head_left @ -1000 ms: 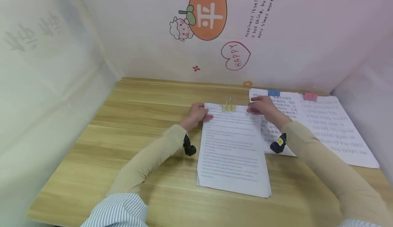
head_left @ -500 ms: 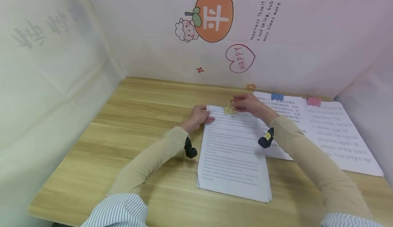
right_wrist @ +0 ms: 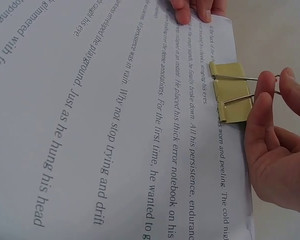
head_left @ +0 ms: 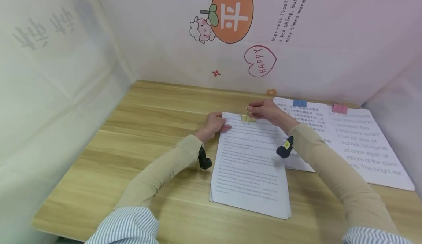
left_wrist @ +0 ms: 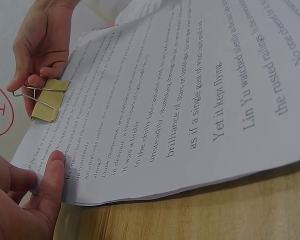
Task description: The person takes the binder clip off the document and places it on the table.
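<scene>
A stack of printed paper (head_left: pixel 250 170) lies on the wooden table, held at its top edge by a yellow binder clip (right_wrist: pixel 233 93). My left hand (head_left: pixel 213 126) pinches the stack's upper left corner; in the left wrist view its thumb and fingers (left_wrist: pixel 49 185) lie on both sides of the sheets. My right hand (head_left: pixel 267 111) is at the top edge. Seen from the right wrist, the thumb and fingers (right_wrist: pixel 262 107) pinch the clip's wire handle (right_wrist: pixel 240 77), which stands up from the page. The clip's body grips the sheets.
To the right lie more printed sheets (head_left: pixel 366 145) in larger type, with a blue binder clip (head_left: pixel 300 103) and a pink binder clip (head_left: pixel 340 108) on their top edges. Bare wooden table (head_left: pixel 132 145) stretches left. A white printed wall covering (head_left: pixel 158 35) rises behind.
My right hand has moved left from the stack's upper right corner to the yellow binder clip and now pinches its wire handle. The left hand stays at the left corner.
</scene>
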A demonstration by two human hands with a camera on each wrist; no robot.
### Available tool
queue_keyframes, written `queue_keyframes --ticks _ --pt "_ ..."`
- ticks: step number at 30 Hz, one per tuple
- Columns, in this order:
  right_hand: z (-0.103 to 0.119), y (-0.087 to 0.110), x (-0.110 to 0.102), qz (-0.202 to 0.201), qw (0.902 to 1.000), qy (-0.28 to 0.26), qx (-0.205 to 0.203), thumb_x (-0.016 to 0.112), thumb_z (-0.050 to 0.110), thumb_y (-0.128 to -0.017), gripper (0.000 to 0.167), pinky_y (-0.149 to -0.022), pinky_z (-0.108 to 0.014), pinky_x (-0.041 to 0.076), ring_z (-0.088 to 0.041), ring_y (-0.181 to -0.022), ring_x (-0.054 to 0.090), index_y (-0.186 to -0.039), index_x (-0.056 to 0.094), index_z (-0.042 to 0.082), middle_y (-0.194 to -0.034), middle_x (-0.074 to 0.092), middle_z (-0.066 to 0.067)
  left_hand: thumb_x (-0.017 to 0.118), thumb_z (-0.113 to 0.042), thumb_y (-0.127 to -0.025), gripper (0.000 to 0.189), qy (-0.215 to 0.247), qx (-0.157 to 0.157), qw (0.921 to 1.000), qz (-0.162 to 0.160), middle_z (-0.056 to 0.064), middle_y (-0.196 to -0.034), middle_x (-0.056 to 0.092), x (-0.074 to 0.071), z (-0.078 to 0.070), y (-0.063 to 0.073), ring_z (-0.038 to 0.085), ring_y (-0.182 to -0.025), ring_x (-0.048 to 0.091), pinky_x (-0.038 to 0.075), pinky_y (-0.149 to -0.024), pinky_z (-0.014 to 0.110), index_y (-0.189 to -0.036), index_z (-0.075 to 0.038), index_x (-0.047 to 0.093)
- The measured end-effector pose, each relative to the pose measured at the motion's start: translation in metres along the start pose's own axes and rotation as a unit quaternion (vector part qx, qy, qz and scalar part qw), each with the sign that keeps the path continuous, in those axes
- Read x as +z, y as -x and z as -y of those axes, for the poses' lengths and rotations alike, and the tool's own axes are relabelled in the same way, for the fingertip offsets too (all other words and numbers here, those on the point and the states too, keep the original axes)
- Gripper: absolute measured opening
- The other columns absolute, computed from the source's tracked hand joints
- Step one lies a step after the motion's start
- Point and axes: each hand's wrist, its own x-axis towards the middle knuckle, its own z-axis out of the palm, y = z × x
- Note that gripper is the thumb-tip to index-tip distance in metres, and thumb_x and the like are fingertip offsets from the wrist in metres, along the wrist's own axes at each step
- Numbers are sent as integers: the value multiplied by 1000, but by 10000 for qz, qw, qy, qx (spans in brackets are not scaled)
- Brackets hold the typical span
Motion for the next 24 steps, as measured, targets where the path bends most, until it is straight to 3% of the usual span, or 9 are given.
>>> queue_keyframes --ticks 6,14,24 --pt "0 -4 2 -109 9997 195 72 55 26 -96 53 -78 -16 53 -4 -81 63 -139 41 -1 -116 61 -9 49 -5 -96 29 -64 -8 10000 -66 25 -112 64 -2 -1 1 15 -71 70 58 -61 18 -124 2 52" --pt "7 -6 2 -349 9994 46 62 54 24 -96 49 -72 -17 51 -4 -77 61 -136 45 -3 -86 64 8 50 -3 -95 26 -146 -83 9997 -151 25 -111 63 -4 -1 3 10 -62 66 58 -61 19 -119 3 54" --pt "4 -25 -16 -529 9969 -580 -39 56 20 -95 52 -63 -14 52 -2 -68 64 -135 41 -9 -76 66 11 51 -5 -95 32 -281 -149 9994 -165 23 -108 64 -4 4 3 10 -62 65 57 -58 18 -127 1 51"
